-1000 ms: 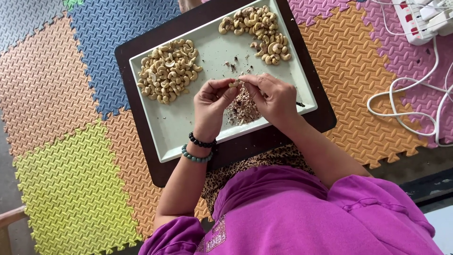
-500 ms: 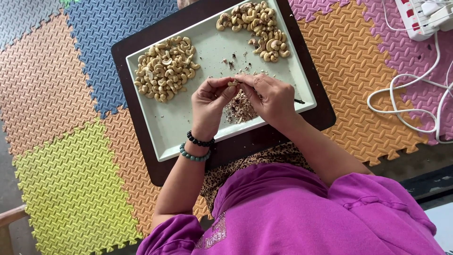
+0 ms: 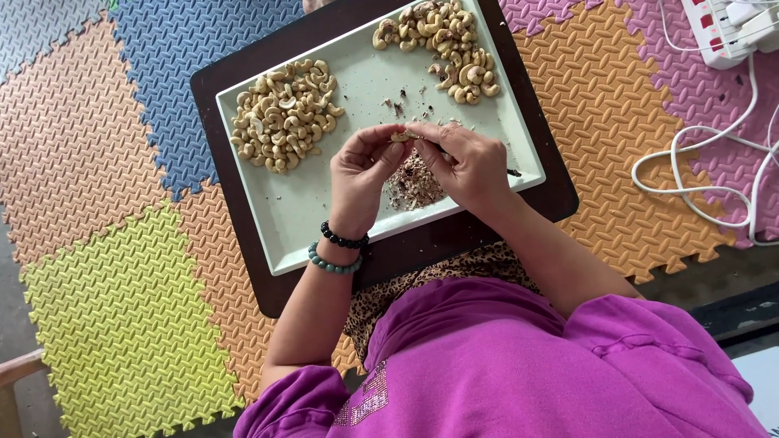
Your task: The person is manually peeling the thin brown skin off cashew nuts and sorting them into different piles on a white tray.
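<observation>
**Q:** What do the hands hold?

**A:** The left hand [image 3: 361, 174] and right hand [image 3: 466, 162] meet over the middle of the pale tray [image 3: 324, 219], both pinched on one cashew nut [image 3: 402, 136] between their fingertips. The right hand may also hold a thin dark tool, but this is too small to tell.

**Q:** Where are the other things?

**A:** A pile of cashews [image 3: 282, 113] lies toward the tray's left edge, a second pile [image 3: 442, 45] at its far right corner, and a heap of dark skin scraps [image 3: 414, 182] directly beneath the hands. The tray rests on a dark board [image 3: 243, 235] over coloured foam floor mats [image 3: 122, 308].

**Q:** How is the step done well?

**A:** Judged from the grip, peel with light fingertip pressure so the kernel stays whole, working above the scrap heap so skins fall clear of both piles.
</observation>
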